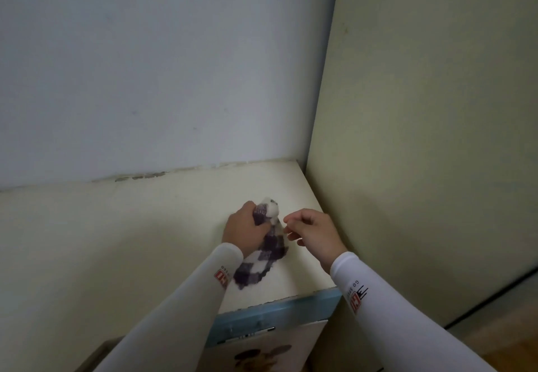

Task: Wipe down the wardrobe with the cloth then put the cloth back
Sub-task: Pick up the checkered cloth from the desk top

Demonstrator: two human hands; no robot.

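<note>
Gripping the soft checkered cloth (263, 250) bunched: left hand (245, 228) | right hand (314, 233) loosely curled, grasping nothing | flat cream wardrobe (163, 226) top, blue edge.

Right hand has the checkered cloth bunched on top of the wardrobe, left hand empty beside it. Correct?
Not quite: the hands are swapped. In the head view the left hand grips the checkered cloth on the wardrobe top; the right hand is empty beside it.

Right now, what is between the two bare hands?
In the head view, the purple-and-white checked cloth hangs between them, bunched in the left hand; the right hand is beside it.
</note>
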